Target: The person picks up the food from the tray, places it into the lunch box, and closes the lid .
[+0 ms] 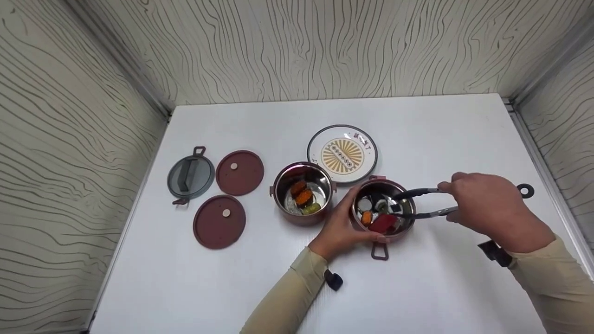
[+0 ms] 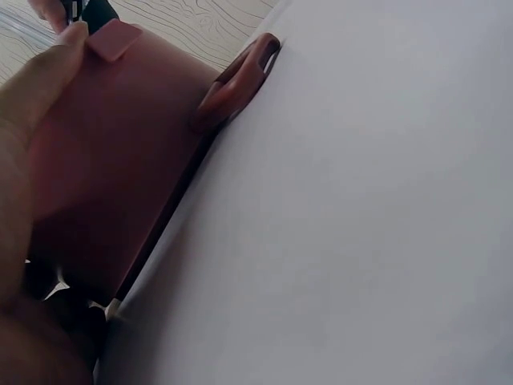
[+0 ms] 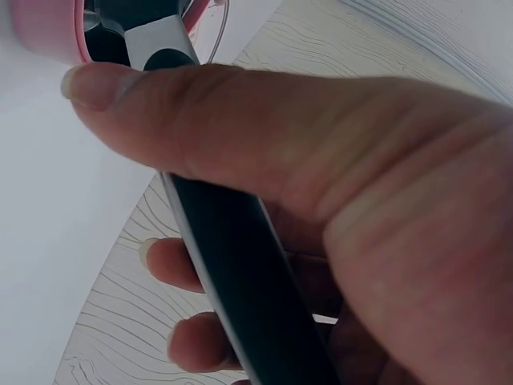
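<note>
My left hand point(image 1: 341, 232) grips a small maroon pot point(image 1: 400, 236) at its left side, the thumb at the front near the rim. Inside lie a red piece point(image 1: 383, 223), an orange piece point(image 1: 366, 218) and a white round piece point(image 1: 365, 204). From the right, my right hand point(image 1: 492, 204) holds metal tongs point(image 1: 431, 213) with dark tips. Those tips are spread and reach down into this pot, around a small dark item. In the right wrist view, thumb and fingers wrap the tongs' dark handle point(image 3: 248, 281).
A second maroon pot point(image 1: 301, 219) just left holds orange-topped pieces point(image 1: 304, 197) and a yellow-green piece point(image 1: 311, 208). Behind is a patterned plate point(image 1: 315, 148). At left lie a grey see-through lid point(image 1: 199, 178) and two maroon lids point(image 1: 246, 174). Patterned walls point(image 1: 297, 51) surround the white table point(image 1: 185, 287).
</note>
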